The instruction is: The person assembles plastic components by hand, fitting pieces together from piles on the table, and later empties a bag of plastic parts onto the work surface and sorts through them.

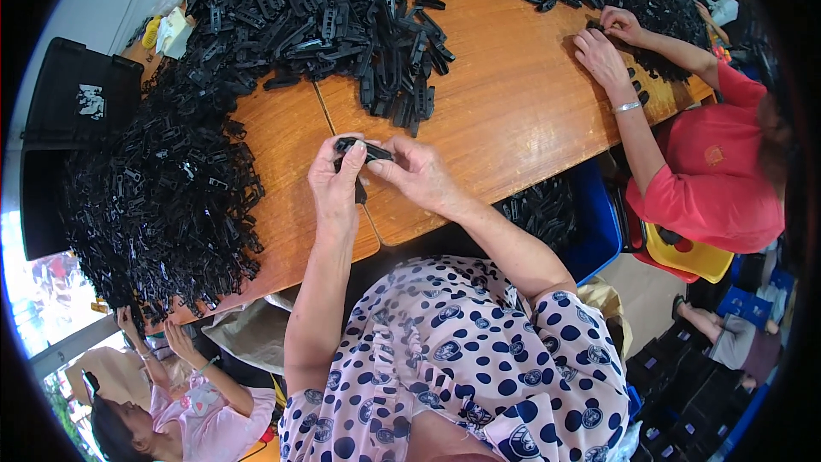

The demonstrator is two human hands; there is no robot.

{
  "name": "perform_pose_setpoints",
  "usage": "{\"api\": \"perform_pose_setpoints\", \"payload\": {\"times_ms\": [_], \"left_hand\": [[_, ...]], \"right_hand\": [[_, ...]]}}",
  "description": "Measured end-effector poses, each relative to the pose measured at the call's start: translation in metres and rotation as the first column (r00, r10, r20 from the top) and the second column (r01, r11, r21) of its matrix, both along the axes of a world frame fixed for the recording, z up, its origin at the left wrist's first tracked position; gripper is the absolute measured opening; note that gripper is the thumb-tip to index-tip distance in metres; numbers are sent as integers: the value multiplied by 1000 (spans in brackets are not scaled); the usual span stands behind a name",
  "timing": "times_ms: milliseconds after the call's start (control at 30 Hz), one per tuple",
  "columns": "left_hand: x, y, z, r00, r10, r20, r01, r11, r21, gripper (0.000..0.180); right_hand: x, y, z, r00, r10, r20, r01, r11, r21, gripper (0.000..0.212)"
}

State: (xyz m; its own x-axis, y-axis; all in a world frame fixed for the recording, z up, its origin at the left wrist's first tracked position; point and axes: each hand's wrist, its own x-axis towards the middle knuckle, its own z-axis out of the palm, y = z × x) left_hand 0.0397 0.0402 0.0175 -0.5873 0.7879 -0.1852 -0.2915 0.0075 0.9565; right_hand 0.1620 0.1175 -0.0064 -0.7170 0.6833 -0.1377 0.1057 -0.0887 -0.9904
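Note:
Over the near edge of the wooden table (505,94), my two hands meet on a small black plastic part (375,151). My left hand (336,173) grips its left end, thumb on top. The fingers and thumb of my right hand (416,173) pinch its right end. Another dark piece (360,192) shows just below my left thumb; whether it joins the held part I cannot tell. Beyond my hands lies a big heap of long black plastic parts (299,21). To the left rises a pile of smaller black clip-like pieces (171,197).
A blue bin (599,218) with black parts stands below the table edge at right. A co-worker in red (701,162) handles black parts across the table. Another person in pink (205,415) reaches into the left pile. A black crate (81,94) stands at far left.

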Motion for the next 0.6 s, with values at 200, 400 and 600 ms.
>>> {"api": "perform_pose_setpoints", "payload": {"times_ms": [200,400,600], "left_hand": [[-14,25,-10,992,-118,-50,108,980,-170,11],[4,64,13,241,-462,-854,84,886,-455,24],[-14,34,-1,65,-585,-808,41,811,-584,18]], "right_hand": [[43,92,10,995,1,102,-48,891,451,22],[40,119,6,935,-51,352,-291,457,840,30],[51,99,9,910,67,410,-399,414,818,21]]}}
